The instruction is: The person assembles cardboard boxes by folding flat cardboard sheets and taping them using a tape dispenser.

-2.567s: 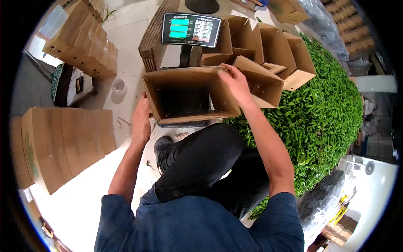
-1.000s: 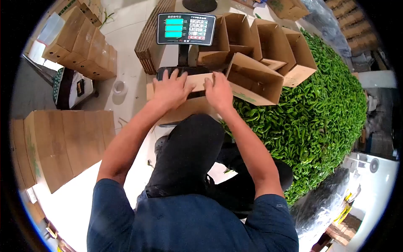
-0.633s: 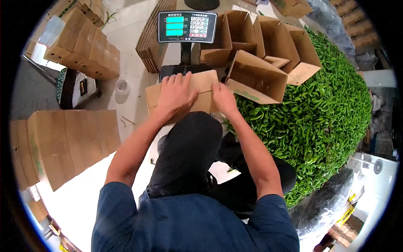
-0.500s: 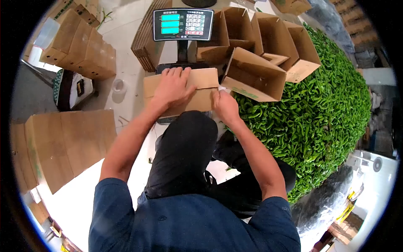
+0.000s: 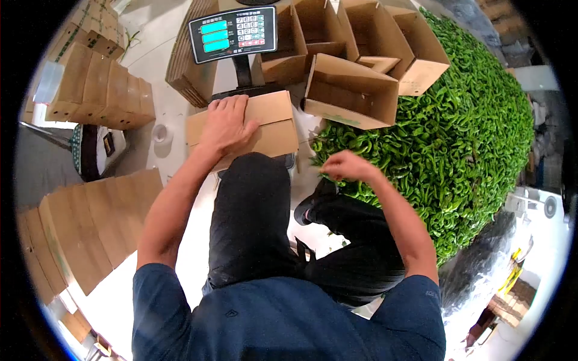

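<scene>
A cardboard box with its top flaps folded down sits on the platform of a digital scale. My left hand lies on the box's top, fingers stretched over the flaps and thumb apart. To the right of the box, my right hand is in the air by the near edge of a pile of green chili peppers. Its fingers are pinched together; a small pale bit shows at the fingertips, too small to name. The scale's display is lit, its digits unreadable.
Several open cardboard boxes stand behind and right of the scale. Flattened cardboard leans at its left. More boxes stand in rows on the left. A roll of clear tape lies on the floor.
My right hand has let go of the box's right edge and moved down and right toward the peppers. My left hand stays on the flaps. The view has shifted slightly.
</scene>
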`<act>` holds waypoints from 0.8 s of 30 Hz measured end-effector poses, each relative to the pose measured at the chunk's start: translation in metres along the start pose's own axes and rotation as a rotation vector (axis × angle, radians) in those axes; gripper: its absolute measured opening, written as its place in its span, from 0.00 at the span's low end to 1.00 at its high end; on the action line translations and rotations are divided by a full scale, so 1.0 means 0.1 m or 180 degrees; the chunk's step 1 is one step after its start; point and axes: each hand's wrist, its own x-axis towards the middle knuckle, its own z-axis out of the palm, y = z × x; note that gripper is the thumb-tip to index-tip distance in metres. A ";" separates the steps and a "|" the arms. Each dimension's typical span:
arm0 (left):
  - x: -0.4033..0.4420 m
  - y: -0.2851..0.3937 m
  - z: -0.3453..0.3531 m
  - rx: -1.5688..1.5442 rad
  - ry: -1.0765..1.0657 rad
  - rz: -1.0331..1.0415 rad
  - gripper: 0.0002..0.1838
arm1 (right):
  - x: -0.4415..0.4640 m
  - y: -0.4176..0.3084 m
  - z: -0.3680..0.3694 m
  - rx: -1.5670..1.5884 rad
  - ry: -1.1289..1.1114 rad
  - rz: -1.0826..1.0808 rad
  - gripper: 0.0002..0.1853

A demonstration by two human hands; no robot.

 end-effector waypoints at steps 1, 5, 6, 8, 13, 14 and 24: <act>0.02 0.04 0.00 -0.0016 0.0013 -0.0047 0.31 | 0.04 0.20 0.20 -0.0602 -0.0068 -0.0280 0.15; 0.03 0.12 -0.05 0.0129 0.0107 -0.0238 0.26 | 0.57 0.46 0.58 -0.2213 0.0221 -0.0307 0.17; 0.03 0.13 -0.06 0.0203 0.0069 -0.0291 0.25 | 0.79 0.58 0.56 -0.2047 0.0665 -0.0330 0.16; 0.04 0.16 -0.07 0.0358 -0.0006 -0.0415 0.23 | 1.18 0.73 0.52 -0.1138 0.1748 -0.0306 0.16; 0.09 0.14 0.02 -0.0117 0.0154 -0.0394 0.19 | 2.13 0.91 0.21 -0.1069 0.2321 -0.0330 0.28; 0.10 0.11 0.05 -0.0216 0.0171 -0.0370 0.19 | 2.15 0.76 0.13 -0.1110 0.2205 -0.0191 0.30; 0.12 0.03 0.04 -0.0021 -0.0312 -0.0287 0.31 | 2.52 0.95 -0.28 0.0840 0.3023 0.0343 0.39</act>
